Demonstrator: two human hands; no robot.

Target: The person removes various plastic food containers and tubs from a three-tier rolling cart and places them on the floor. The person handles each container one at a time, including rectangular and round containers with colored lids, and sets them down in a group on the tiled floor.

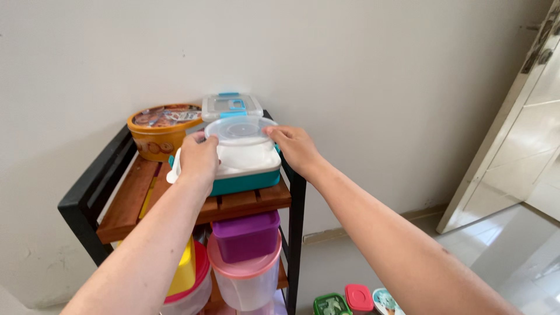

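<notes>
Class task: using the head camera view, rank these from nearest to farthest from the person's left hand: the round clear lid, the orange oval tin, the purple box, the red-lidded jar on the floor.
1. Round clear lid, touching the left hand.
2. Orange oval tin, back left on the top shelf.
3. Purple box, shelf below.
4. Red-lidded jar, floor, far right.

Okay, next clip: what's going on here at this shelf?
A person stands over a wooden shelf rack by a wall. Both hands hold a round clear container that sits on top of a teal lunch box on the top shelf: the left hand at its left edge, the right hand at its right. Behind them are an orange tub and a small clear box with blue clips. More containers, one with a purple lid, fill the shelf below.
</notes>
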